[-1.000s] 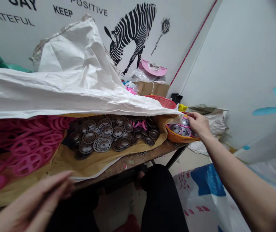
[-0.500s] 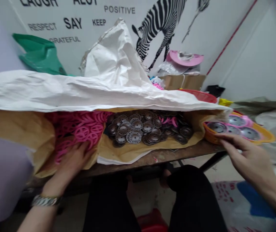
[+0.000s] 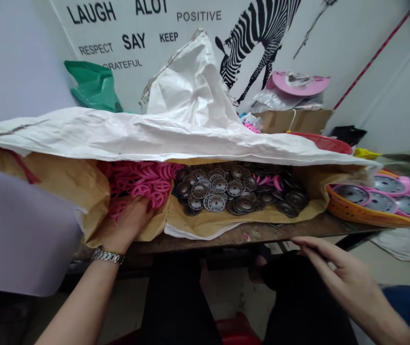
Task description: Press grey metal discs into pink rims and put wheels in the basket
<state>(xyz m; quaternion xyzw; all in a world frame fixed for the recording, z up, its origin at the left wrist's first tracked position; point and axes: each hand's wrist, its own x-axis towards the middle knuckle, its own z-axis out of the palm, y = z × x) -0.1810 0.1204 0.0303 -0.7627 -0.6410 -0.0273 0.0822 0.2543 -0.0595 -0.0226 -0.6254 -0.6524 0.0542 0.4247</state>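
Note:
My left hand (image 3: pixel 135 218), with a metal watch on the wrist, reaches into the left part of a white paper-lined sack (image 3: pixel 205 139). Its bent fingers touch a heap of pink plastic spoked rings (image 3: pixel 158 189); the fingertips are hidden among them, so I cannot tell whether one is gripped. My right hand (image 3: pixel 341 270) hovers just off the table's front edge, fingers stretched out and holding nothing visible. Between the hands, the sack's right part holds many grey slotted discs (image 3: pixel 215 201) with a few pink pieces (image 3: pixel 267 181) among them.
An orange basket (image 3: pixel 352 213) at the right holds several pink-rimmed grey discs (image 3: pixel 384 201). Behind the sack are a cardboard box (image 3: pixel 311 120), a red basket (image 3: pixel 325 142) and a green bag (image 3: pixel 92 84). The wooden table edge (image 3: pixel 233 238) runs above my knees.
My right hand has come away from the orange basket, moving left and down to the table edge. My left hand stays at the pink rings, its fingers more bent. The view has shifted.

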